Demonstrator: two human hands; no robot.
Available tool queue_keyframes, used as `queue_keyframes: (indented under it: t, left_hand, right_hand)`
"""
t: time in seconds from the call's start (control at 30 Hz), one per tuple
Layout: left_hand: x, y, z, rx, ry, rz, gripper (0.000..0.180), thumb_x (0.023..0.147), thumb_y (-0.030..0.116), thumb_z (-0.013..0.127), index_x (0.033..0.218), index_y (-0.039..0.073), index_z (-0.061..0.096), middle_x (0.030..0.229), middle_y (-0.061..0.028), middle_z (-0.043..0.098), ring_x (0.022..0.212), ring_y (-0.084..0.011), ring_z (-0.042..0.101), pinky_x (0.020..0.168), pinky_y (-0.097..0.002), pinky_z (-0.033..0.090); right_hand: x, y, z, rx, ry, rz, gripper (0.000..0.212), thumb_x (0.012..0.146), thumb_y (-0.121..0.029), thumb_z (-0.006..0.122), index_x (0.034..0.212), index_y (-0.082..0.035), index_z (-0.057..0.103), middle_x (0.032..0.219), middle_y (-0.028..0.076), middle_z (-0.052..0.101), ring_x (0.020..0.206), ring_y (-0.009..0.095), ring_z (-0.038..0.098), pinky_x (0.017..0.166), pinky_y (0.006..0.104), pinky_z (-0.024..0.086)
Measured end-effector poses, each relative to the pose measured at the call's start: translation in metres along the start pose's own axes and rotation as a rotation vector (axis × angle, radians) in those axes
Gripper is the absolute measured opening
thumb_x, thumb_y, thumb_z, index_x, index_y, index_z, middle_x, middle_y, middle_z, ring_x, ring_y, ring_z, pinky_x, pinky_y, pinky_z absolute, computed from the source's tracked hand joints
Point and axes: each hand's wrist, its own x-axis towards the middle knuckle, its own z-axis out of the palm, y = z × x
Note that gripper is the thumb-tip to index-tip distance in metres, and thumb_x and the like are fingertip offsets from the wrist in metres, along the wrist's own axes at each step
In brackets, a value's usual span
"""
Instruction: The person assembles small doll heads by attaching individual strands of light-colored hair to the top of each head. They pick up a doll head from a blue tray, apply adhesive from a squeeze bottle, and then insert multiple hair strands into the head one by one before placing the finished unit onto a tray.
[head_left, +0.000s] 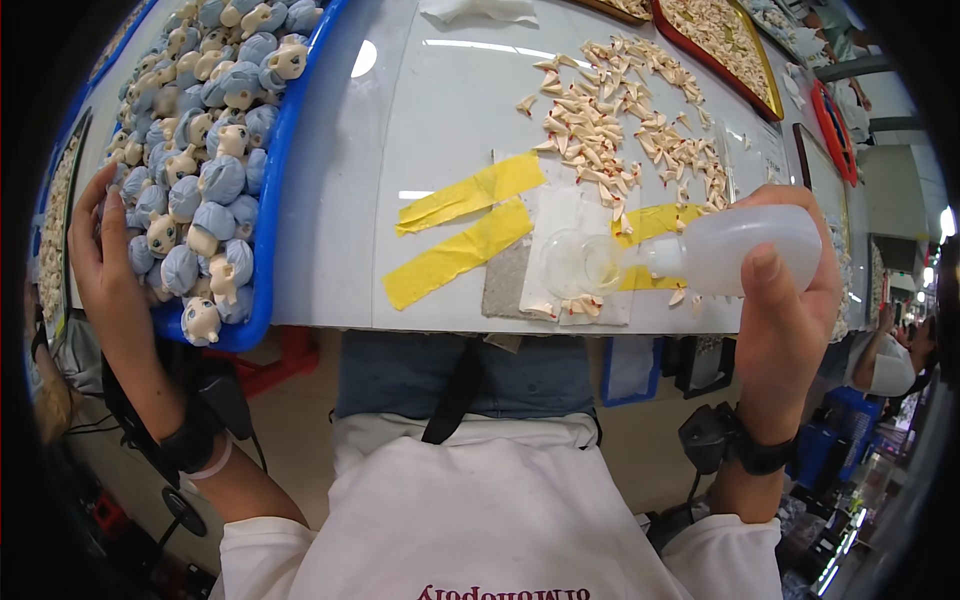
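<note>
My right hand (pixel 790 285) is wrapped round a translucent white squeeze bottle (pixel 735 250), tipped on its side with its nozzle pointing left. The nozzle reaches a small clear round dish (pixel 565 262) on a white sheet near the table's front edge. At the far left, my left hand (pixel 98 245) lies against the left side of a blue tray (pixel 268 215), fingers stretched out and nothing visible in them. Small doll heads with pale blue hair or caps (pixel 215 180) fill that tray.
Many small cream pointed pieces with red tips (pixel 590 125) lie loose behind the dish. Yellow tape strips (pixel 460 250) cross the grey board and the white table (pixel 340 200). A red-and-gold tray (pixel 715 45) of similar pieces stands at the back right. Another person (pixel 890 360) is at far right.
</note>
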Motion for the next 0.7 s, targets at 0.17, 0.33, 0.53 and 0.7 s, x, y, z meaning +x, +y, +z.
queue_keyframes:
  t: [0.17, 0.33, 0.53, 0.7]
  left_hand:
    - [-0.002, 0.002, 0.001, -0.001, 0.017, -0.014, 0.032, 0.092, 0.023, 0.046, 0.116, 0.003, 0.055, 0.116, -0.0109, 0.054, 0.108, -0.0183, 0.049, 0.095, -0.0297, 0.034]
    - [-0.002, 0.003, 0.001, 0.002, 0.027, -0.012, 0.033, 0.092, 0.023, 0.046, 0.116, 0.003, 0.055, 0.115, -0.0108, 0.054, 0.108, -0.0183, 0.049, 0.095, -0.0301, 0.034]
    - [-0.002, 0.003, 0.001, -0.004, 0.026, -0.022, 0.033, 0.092, 0.023, 0.046, 0.116, 0.003, 0.055, 0.116, -0.011, 0.054, 0.108, -0.0186, 0.049, 0.095, -0.0306, 0.033]
    - [-0.002, 0.002, 0.002, -0.016, 0.024, -0.017, 0.033, 0.092, 0.023, 0.046, 0.116, 0.002, 0.055, 0.116, -0.0109, 0.054, 0.109, -0.0188, 0.049, 0.096, -0.0306, 0.033]
  right_hand:
    - [-0.003, -0.009, 0.001, -0.148, -0.005, -0.053, 0.042, 0.076, -0.034, 0.066, 0.093, 0.002, 0.052, 0.088, 0.006, 0.049, 0.083, 0.013, 0.048, 0.074, 0.0236, 0.037]
    - [-0.004, -0.012, 0.003, -0.165, -0.008, -0.101, 0.042, 0.074, -0.034, 0.067, 0.091, 0.001, 0.052, 0.085, 0.007, 0.049, 0.079, 0.013, 0.047, 0.072, 0.0228, 0.036]
    - [-0.004, -0.013, 0.003, -0.182, -0.021, -0.093, 0.042, 0.075, -0.035, 0.067, 0.091, 0.001, 0.052, 0.084, 0.006, 0.048, 0.077, 0.013, 0.046, 0.07, 0.0223, 0.035]
    - [-0.006, -0.007, 0.0, -0.098, 0.04, -0.098, 0.043, 0.074, -0.034, 0.069, 0.091, 0.001, 0.051, 0.083, 0.006, 0.051, 0.075, 0.012, 0.048, 0.067, 0.0219, 0.037]
